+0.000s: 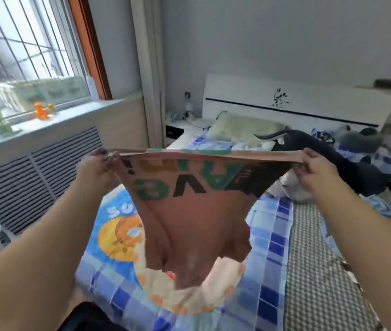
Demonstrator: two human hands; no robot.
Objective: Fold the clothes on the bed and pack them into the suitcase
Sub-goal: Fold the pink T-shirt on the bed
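I hold a brown T-shirt point(194, 225) with green, black and yellow letters stretched out in the air above the bed point(273, 247). My left hand point(96, 168) pinches its top edge at the left end. My right hand point(313, 168) pinches the same edge at the right end. The shirt hangs down between my hands and its lower part sags toward the blue checked sheet. A heap of dark clothes point(328, 161) lies further up the bed on the right, near the pillow point(242, 127). No suitcase shows clearly; a dark shape point(89, 316) sits at the bottom edge.
A white headboard point(309, 103) stands at the far end. A bedside table point(184, 125) sits left of the pillow. A radiator cover point(34, 177) and a window sill with small ornaments run along the left wall. A checked blanket point(316, 271) covers the bed's right side.
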